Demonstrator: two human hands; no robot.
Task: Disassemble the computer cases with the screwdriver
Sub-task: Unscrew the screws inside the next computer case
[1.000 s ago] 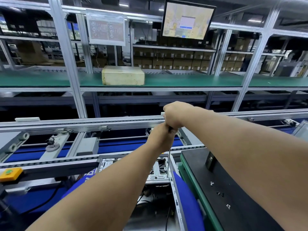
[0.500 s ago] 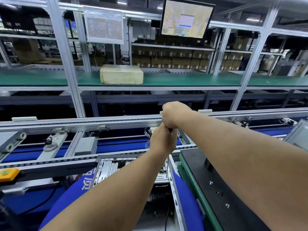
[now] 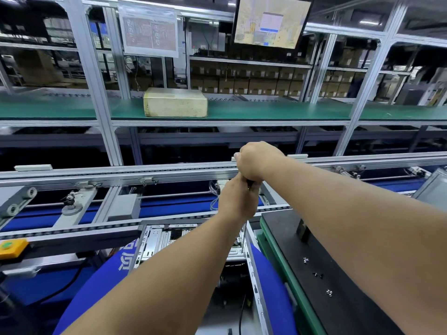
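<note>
Both arms reach forward over the work line, the hands stacked one above the other on a screwdriver with a dark handle and a thin silver metal shaft (image 3: pixel 243 238). The right hand (image 3: pixel 257 160) sits on top with its fingers clenched round the upper end of the handle, and the left hand (image 3: pixel 238 201) just beneath it has its fingers wrapped round the lower part, so that only a sliver of dark handle shows between them. The shaft runs down nearly upright from under the left hand, and its tip meets the right edge of the open silver sheet-metal computer case (image 3: pixel 154 240), which lies low in the middle between blue padded supports (image 3: pixel 268 281). Immediately to the right of the case lies a flat black panel (image 3: pixel 338 262) resting on a green-edged tabletop (image 3: pixel 287 274), with several small silver screws (image 3: pixel 329 292) scattered loose on it. At the far left sits a yellow box with a green button (image 3: pixel 11 247). Beyond the hands, past the aluminium conveyor rails (image 3: pixel 121 171), a pale yellowish rectangular box (image 3: pixel 175 102) stands on a green shelf (image 3: pixel 278 110), and a lit monitor (image 3: pixel 272 21) hangs above.
</note>
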